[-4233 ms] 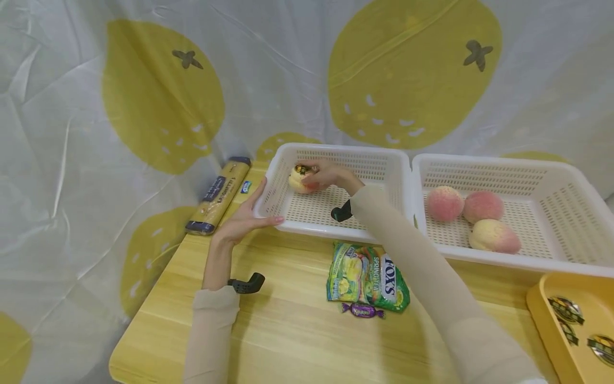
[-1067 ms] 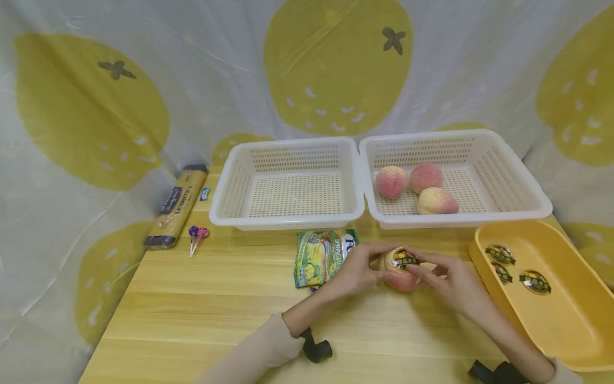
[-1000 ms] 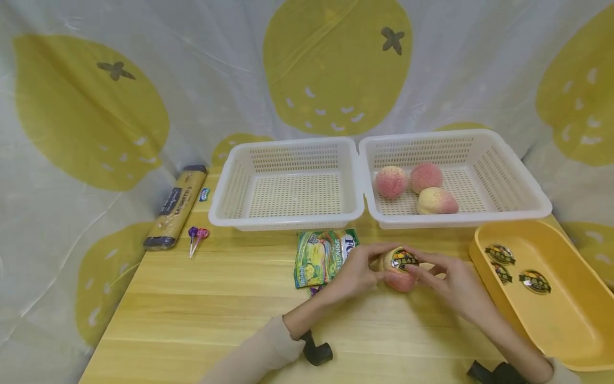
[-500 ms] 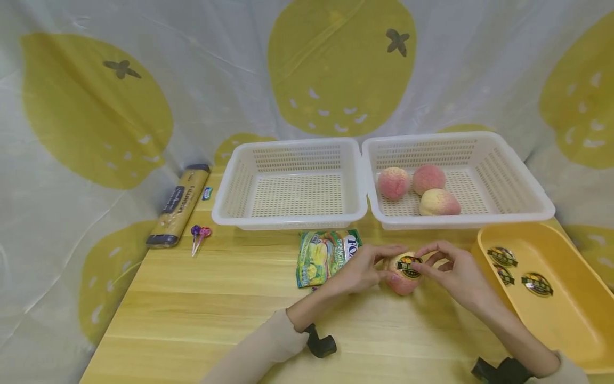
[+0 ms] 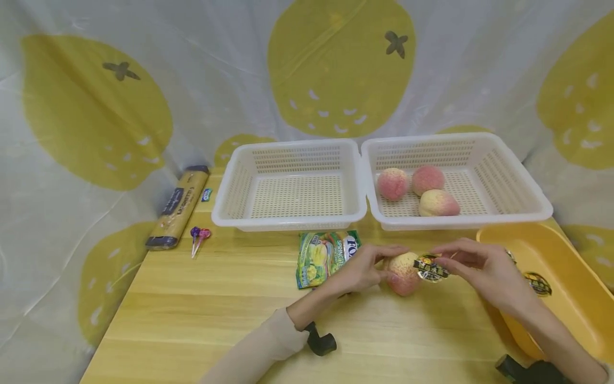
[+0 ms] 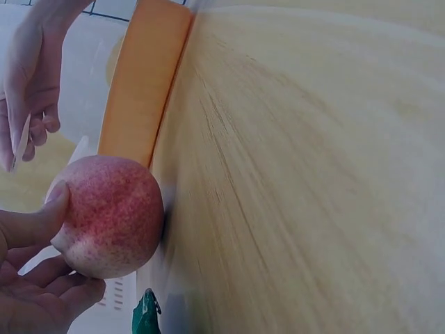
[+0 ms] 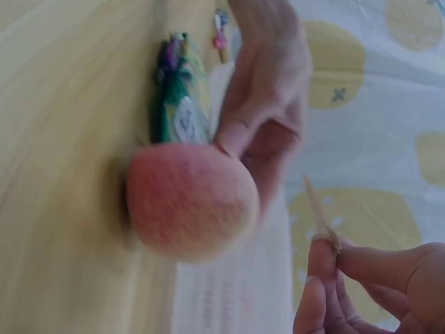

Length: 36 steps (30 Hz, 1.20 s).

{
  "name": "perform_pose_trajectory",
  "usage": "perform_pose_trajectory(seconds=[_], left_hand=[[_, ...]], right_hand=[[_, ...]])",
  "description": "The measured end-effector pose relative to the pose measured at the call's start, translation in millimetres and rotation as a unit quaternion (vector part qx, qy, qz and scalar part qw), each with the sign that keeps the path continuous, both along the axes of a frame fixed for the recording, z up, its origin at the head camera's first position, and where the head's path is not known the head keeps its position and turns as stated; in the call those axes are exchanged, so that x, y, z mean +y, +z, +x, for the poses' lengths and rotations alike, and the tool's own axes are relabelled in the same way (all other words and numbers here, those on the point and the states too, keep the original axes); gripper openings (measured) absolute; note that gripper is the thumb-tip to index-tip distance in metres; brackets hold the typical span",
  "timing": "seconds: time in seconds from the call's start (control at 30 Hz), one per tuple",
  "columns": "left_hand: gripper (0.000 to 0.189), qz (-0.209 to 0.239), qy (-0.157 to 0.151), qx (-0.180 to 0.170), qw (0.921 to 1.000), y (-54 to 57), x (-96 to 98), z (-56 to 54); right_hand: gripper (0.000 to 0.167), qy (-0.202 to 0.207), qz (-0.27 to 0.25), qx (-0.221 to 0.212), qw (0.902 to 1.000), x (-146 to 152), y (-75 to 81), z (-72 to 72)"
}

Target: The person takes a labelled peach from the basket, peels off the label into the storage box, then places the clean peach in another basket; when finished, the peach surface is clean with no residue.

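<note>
A pink and yellow peach (image 5: 403, 276) rests on the table, its bare top facing up. My left hand (image 5: 362, 271) grips it from the left, thumb and fingers around its side, as the left wrist view shows on the peach (image 6: 111, 216). Just right of the fruit, my right hand (image 5: 484, 269) pinches a round black and gold sticker (image 5: 430, 268) between thumb and fingers, apart from the peach. The right wrist view shows this sticker (image 7: 316, 205) edge-on. More such stickers (image 5: 538, 284) lie in the orange-yellow tray (image 5: 575, 277), partly hidden by my right hand.
Two white baskets (image 5: 288, 223) stand at the back; the right one holds several peaches (image 5: 438, 202). A Fox's candy bag (image 5: 318, 261) lies beside my left hand. Spaghetti (image 5: 177, 208), a small blue packet (image 5: 206, 194) and two lollipops (image 5: 199, 237) lie at the left.
The peach came from the left basket to the table front. My right hand has peeled the sticker off it and moved right with it. My left hand keeps holding the peach.
</note>
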<state>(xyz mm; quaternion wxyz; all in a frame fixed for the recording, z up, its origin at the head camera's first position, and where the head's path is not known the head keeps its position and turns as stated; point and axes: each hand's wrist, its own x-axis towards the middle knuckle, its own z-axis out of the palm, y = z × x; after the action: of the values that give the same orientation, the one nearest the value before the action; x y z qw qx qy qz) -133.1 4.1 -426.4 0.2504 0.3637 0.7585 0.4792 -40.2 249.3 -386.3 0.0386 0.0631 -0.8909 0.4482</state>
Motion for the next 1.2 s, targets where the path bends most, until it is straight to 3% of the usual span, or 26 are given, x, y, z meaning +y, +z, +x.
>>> perform_pose_trajectory(seconds=[0.1, 0.23, 0.37, 0.47, 0.57, 0.77, 1.0, 1.2], left_hand=[[0.06, 0.001, 0.006, -0.013, 0.9999, -0.3, -0.2, -0.1], [0.06, 0.001, 0.015, -0.028, 0.9995, -0.5, 0.4, -0.1], [0.063, -0.001, 0.011, -0.025, 0.9996, -0.1, 0.3, -0.4], [0.065, -0.004, 0.005, -0.021, 0.9998, 0.6, 0.0, -0.6], [0.066, -0.005, 0.002, -0.022, 0.9997, 1.3, 0.3, -0.6], [0.066, -0.005, 0.0, -0.02, 0.9998, 0.4, 0.5, -1.8], [0.061, 0.001, -0.003, -0.009, 1.0, -1.2, 0.9, -2.8], [0.059, 0.004, -0.003, -0.013, 0.9999, -0.8, 1.4, -3.4]], right_hand=[[0.021, -0.019, -0.01, -0.002, 0.9998, 27, 6.0, 3.1], [0.022, -0.077, -0.01, -0.034, 0.9964, 71, 9.3, 4.4], [0.021, -0.103, -0.049, -0.053, 0.9921, 110, 0.9, 1.2], [0.024, -0.1, -0.063, -0.062, 0.9911, 131, -7.4, -0.4], [0.023, -0.103, -0.032, -0.093, 0.9898, 144, -11.2, -0.2], [0.024, -0.085, -0.02, -0.145, 0.9856, 161, -19.2, -4.0], [0.022, -0.076, 0.004, -0.162, 0.9838, 171, -29.3, -4.9], [0.031, -0.063, 0.005, -0.174, 0.9827, 175, -34.7, -3.7]])
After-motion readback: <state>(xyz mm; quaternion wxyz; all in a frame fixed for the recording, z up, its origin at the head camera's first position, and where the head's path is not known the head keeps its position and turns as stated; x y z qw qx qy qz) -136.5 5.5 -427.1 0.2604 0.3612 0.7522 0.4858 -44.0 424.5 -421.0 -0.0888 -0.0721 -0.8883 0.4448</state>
